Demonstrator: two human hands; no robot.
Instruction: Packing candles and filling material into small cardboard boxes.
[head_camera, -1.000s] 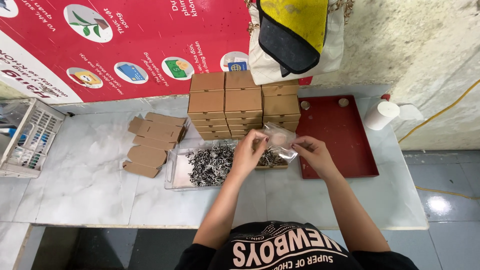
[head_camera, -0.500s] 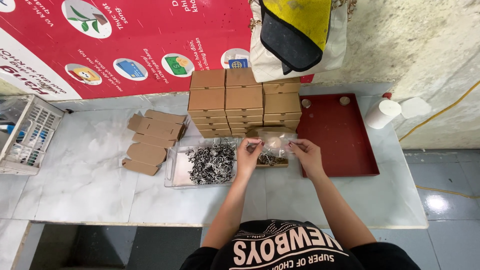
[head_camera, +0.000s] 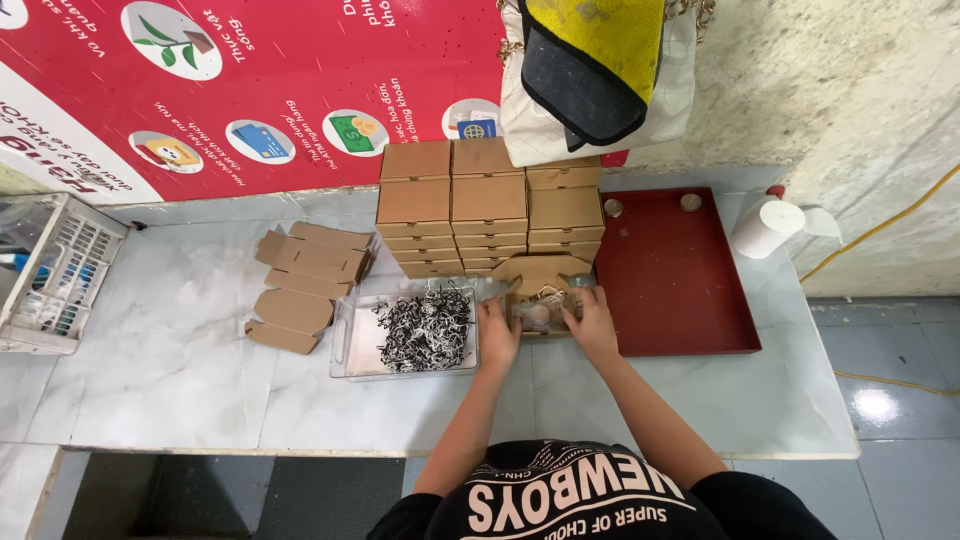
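Working at a white marble counter (head_camera: 150, 390), we press both hands onto a small open cardboard box (head_camera: 541, 292) that sits between a clear plastic tub and a red tray. Behind the counter hangs a large red poster (head_camera: 250, 90), and a white bag with a yellow and grey cloth (head_camera: 590, 70) over it hangs against the wall. The red tray (head_camera: 680, 300) lies just right of our hands, with two small round things at its far edge. Three stacks of closed cardboard boxes (head_camera: 488, 210) stand against the wall, directly behind the open box. The clear tub (head_camera: 345, 345) holds black and white shredded paper (head_camera: 425, 328). Flat, unfolded box blanks (head_camera: 305, 285) lie in a loose pile to its left, and a white wire basket (head_camera: 55, 275) sits at the counter's left end. A white roll (head_camera: 765, 228) stands near the tray's far right corner. Our left hand (head_camera: 497, 335) curls its grip around the open box's left side; our right hand (head_camera: 590, 322) curls round its right side. Inside the box we see something pale, too small to tell.
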